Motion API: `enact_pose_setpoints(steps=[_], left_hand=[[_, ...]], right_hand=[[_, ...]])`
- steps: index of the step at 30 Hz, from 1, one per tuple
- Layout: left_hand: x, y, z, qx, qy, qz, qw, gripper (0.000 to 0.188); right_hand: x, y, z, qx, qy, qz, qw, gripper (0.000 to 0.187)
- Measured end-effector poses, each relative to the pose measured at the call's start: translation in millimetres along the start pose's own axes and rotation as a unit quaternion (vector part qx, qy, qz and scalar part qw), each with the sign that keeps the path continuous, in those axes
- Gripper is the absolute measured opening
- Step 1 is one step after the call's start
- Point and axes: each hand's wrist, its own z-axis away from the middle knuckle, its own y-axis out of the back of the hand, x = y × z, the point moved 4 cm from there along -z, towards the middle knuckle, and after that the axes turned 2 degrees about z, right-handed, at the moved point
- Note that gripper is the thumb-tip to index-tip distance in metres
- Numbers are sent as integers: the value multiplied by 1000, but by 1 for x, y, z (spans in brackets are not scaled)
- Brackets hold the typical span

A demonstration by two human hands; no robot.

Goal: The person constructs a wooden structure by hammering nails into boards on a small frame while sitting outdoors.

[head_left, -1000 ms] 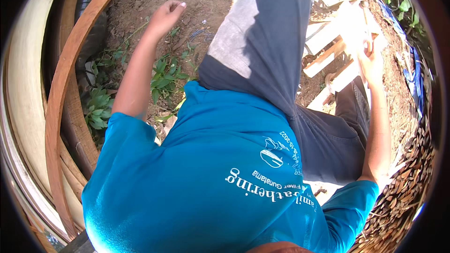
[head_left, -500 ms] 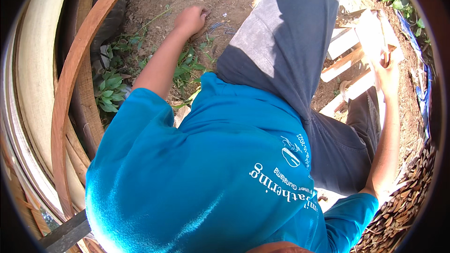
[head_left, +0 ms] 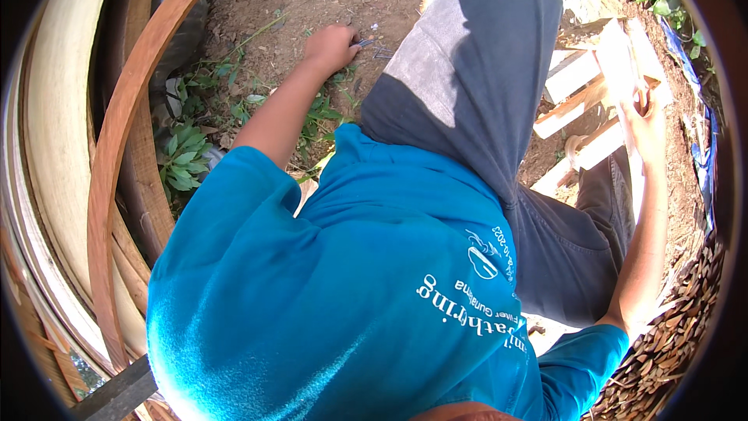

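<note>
On the bare soil, my left hand (head_left: pixel 331 48) is curled closed, its fingertips on a few thin metal nails (head_left: pixel 364 43). More nails (head_left: pixel 382 54) lie just beside it. Over at the right, my right hand (head_left: pixel 645 126) grips a pale wooden board (head_left: pixel 618 58), thumb and fingers around its edge. Glare washes out much of that board. Below it, several shorter wooden slats (head_left: pixel 573 107) form a slatted piece resting by my bent leg.
Long curved-looking planks (head_left: pixel 117 140) stand along the left side. Green plants (head_left: pixel 183 157) grow between them and my left arm. A blue sheet (head_left: pixel 705 164) edges the right, above a heap of brown chips (head_left: pixel 662 343). My trousered knee (head_left: pixel 483 39) rises between my hands.
My left hand has shifted right and slightly nearer, reaching the nails on the soil. My right hand keeps its grip on the board, almost unmoved.
</note>
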Motion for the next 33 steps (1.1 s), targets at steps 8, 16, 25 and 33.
enact_pose_setpoints(steps=[8,16,25,33], left_hand=[[4,0,-2,-8,11,-51,999,20],[33,7,1,38,-55,-166,984,18],[38,14,0,-4,35,-132,991,37],[29,15,0,-17,7,-90,996,41]], right_hand=[[-10,-7,-4,57,31,176,982,41],[-8,-13,5,100,15,231,968,68],[-27,-11,3,38,-33,114,992,60],[-38,-9,6,50,-39,120,991,59]])
